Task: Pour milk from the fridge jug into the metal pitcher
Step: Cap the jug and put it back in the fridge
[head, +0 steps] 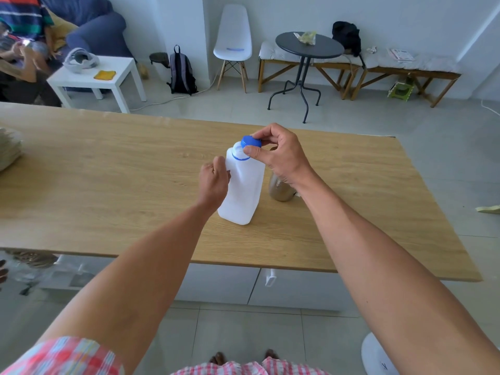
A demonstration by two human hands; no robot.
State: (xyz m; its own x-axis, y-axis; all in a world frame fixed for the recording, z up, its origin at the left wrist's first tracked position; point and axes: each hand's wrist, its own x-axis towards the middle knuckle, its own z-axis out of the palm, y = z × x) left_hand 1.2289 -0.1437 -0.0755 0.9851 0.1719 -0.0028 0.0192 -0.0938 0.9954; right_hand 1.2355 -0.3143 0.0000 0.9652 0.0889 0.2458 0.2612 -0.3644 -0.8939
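Observation:
A white plastic milk jug (243, 190) stands upright on the wooden table (108, 171). My left hand (215, 182) is closed around the jug's handle on its left side. My right hand (276, 155) pinches the blue cap (251, 141) between thumb and fingers, tilted and lifted just off the jug's open mouth, where a blue ring remains. The metal pitcher (281, 189) stands right of the jug, partly hidden behind my right wrist.
A stack of pale items (9, 150) lies at the table's left edge. Beyond the table are a white side table (108, 74), a white chair (234, 41), a round dark table (308, 47), benches and a seated person (21, 36) at far left.

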